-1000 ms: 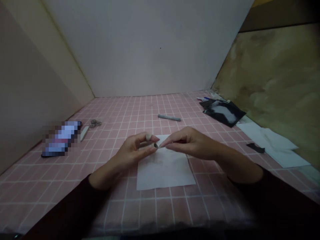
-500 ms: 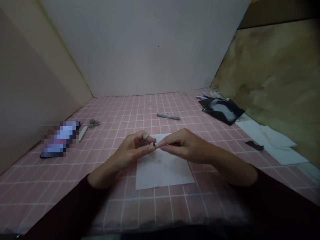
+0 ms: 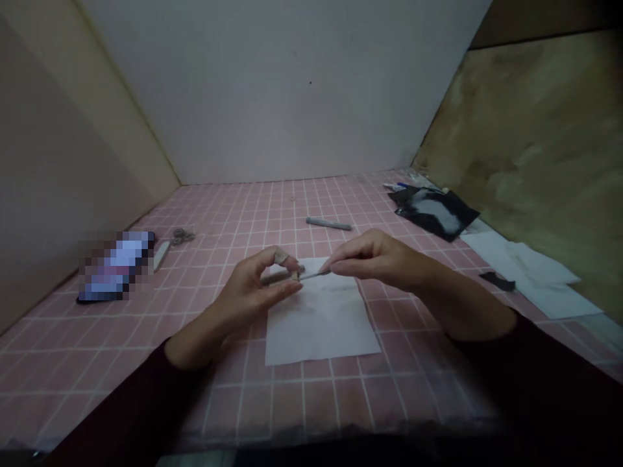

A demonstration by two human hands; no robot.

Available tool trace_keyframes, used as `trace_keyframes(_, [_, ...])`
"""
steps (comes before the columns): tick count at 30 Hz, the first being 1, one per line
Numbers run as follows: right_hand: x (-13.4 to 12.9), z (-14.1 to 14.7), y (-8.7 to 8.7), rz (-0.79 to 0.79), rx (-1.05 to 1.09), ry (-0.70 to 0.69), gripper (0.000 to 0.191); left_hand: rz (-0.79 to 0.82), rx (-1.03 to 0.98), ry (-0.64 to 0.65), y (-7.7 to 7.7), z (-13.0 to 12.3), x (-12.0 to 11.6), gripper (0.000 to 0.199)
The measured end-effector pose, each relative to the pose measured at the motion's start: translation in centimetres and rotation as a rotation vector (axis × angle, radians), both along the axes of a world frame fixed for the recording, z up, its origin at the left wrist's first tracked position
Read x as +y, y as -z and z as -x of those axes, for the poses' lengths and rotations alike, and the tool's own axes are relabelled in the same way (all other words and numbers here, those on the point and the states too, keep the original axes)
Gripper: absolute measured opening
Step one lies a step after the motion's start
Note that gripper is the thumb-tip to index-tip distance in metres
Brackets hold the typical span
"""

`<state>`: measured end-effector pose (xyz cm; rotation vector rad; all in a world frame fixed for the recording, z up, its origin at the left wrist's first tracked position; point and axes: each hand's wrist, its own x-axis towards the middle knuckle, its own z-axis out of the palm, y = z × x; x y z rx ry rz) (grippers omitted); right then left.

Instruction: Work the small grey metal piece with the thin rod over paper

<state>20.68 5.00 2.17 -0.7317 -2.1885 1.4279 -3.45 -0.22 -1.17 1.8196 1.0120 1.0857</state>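
My left hand is closed, thumb and fingertips pinching the end of a slim grey tube, like a pen barrel, that lies back across the palm. From that end a thin pale rod, like a pen refill, extends to the right. My right hand pinches the rod's far end, which looks darker. Both hands are above a white sheet of paper. A small dark round piece shows at the left fingertips; its kind is unclear.
On the pink checked cloth a grey pen-like stick lies behind the paper. To the left are a phone, a white strip and scissors. At right lie a black pouch, white papers and a dark scrap.
My right hand has moved right and slightly up, away from my left. The thin pale rod now shows between them. My left hand stays nearly in place.
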Motion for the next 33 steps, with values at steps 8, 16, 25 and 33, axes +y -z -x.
trace_keyframes(8, [-0.1, 0.5, 0.7, 0.227, 0.021, 0.084, 0.029, -0.458, 0.267, -0.050, 0.2, 0.1, 0.3, 0.017])
trace_keyframes(16, [0.1, 0.5, 0.9, 0.347, 0.062, 0.090, 0.029, -0.555, 0.278, -0.051, -0.5, -0.3, 0.1, 0.015])
trace_keyframes(25, [-0.2, 0.6, 0.5, 0.294, 0.046, 0.085, 0.031, -0.364, 0.228, -0.080, -0.1, 0.2, 0.0, 0.017])
trace_keyframes(33, [-0.1, -0.1, 0.0, 0.013, 0.073, 0.043, 0.023, -0.084, 0.014, -0.078, -0.2, -0.2, -0.2, 0.016])
